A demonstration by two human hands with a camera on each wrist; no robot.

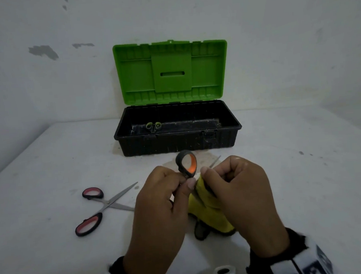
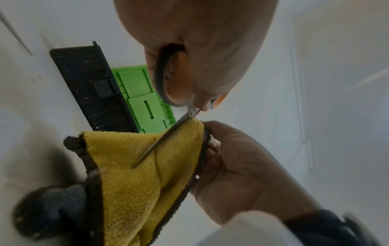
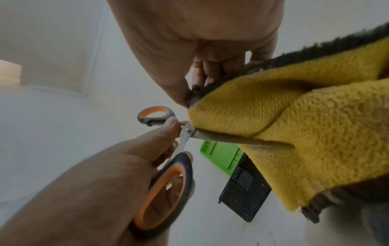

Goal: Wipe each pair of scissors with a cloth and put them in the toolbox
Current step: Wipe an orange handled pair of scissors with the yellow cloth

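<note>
My left hand (image 1: pixel 178 184) grips the orange-and-grey scissors (image 1: pixel 187 164) near the pivot, handles spread apart. My right hand (image 1: pixel 232 184) pinches a yellow cloth (image 1: pixel 203 201) folded around one blade (image 3: pixel 242 141). The other blade's tip (image 1: pixel 216 160) pokes out behind the right hand. The left wrist view shows a blade (image 2: pixel 160 139) lying against the cloth (image 2: pixel 126 174). Behind my hands stands the black toolbox (image 1: pixel 175 135) with its green lid (image 1: pixel 170 71) up. Green-handled scissors (image 1: pixel 153 126) lie inside it at the left. Pink-handled scissors (image 1: pixel 103 204) lie open on the table to my left.
The white table (image 1: pixel 307 192) meets a white wall (image 1: pixel 43 82) right behind the toolbox. A small white round object (image 1: pixel 223 273) sits at the near edge between my wrists. The cloth's dark grey underside (image 1: pixel 201 231) trails down to the tabletop.
</note>
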